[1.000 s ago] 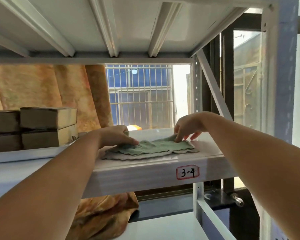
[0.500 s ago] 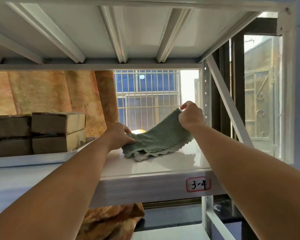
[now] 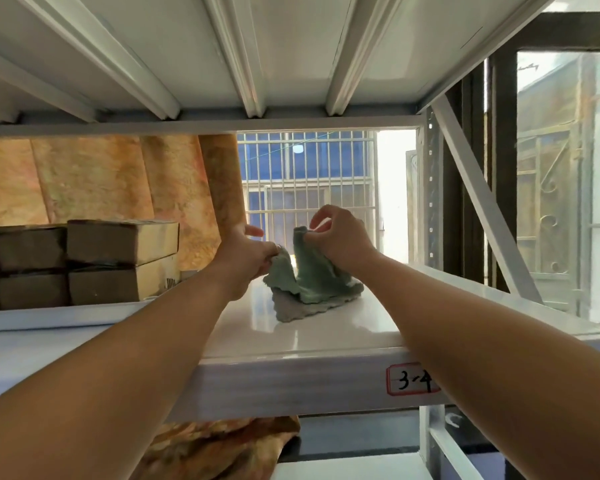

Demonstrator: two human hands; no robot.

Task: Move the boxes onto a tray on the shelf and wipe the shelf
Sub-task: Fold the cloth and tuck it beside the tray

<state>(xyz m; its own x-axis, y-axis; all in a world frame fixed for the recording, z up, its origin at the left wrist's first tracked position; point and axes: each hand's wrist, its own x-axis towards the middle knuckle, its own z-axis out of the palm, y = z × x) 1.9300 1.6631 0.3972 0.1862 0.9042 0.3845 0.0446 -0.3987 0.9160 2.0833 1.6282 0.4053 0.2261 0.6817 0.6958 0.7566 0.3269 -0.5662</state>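
A green cloth (image 3: 312, 282) sits bunched on the white shelf (image 3: 326, 327), its lower folds resting on the surface. My left hand (image 3: 246, 261) pinches its left corner and my right hand (image 3: 340, 237) pinches its right corner, both lifted above the shelf. Several brown cardboard boxes (image 3: 118, 258) are stacked two high at the left, on a white tray (image 3: 49, 315) whose front rim shows below them.
The upper shelf's ribbed underside (image 3: 250, 57) hangs close overhead. A diagonal brace (image 3: 478, 188) and upright post (image 3: 428, 195) bound the right end. An orange patterned curtain (image 3: 94, 178) hangs behind the boxes. A label reading 3-4 (image 3: 413, 379) marks the shelf's front edge.
The cloth lay flat under both hands, then the right hand lifted one corner. Now both hands have drawn together, each pinching a corner, and the cloth is gathered up into a bunch.
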